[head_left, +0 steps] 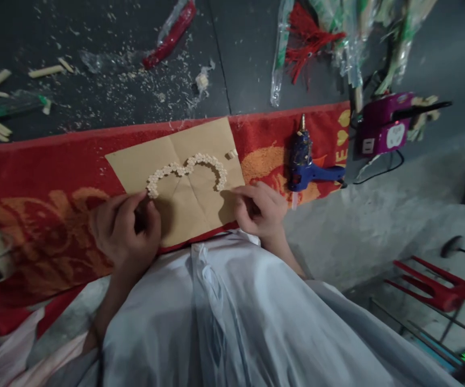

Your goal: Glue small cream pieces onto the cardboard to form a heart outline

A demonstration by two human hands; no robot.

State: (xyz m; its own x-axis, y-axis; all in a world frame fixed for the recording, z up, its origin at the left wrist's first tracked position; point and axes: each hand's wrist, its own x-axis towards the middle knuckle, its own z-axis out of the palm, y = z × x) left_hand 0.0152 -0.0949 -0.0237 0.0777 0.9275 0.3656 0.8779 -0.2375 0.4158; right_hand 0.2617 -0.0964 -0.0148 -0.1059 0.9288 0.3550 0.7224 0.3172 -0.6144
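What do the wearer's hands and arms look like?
The left hand and right hand are ungloved, with no watch visible; the forearms show bare. Below the left one, apparently, is a grey sleeve. A pale garment is worn in front.

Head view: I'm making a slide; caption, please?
Left hand and right hand flank a double-arched row of pale pieces on tan paper, near a blue glue gun.

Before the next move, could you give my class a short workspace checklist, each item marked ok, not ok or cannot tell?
1. Paper sheet spread open on the red towel: ok, though creased.
2. Pale beaded strip within the sheet's edges: ok.
3. Blue glue gun off the sheet: ok, lying to its right.
4. Left hand, grip empty: cannot tell.
5. Right hand, grip empty: cannot tell.
6. Dark tabletop free of scraps: not ok.
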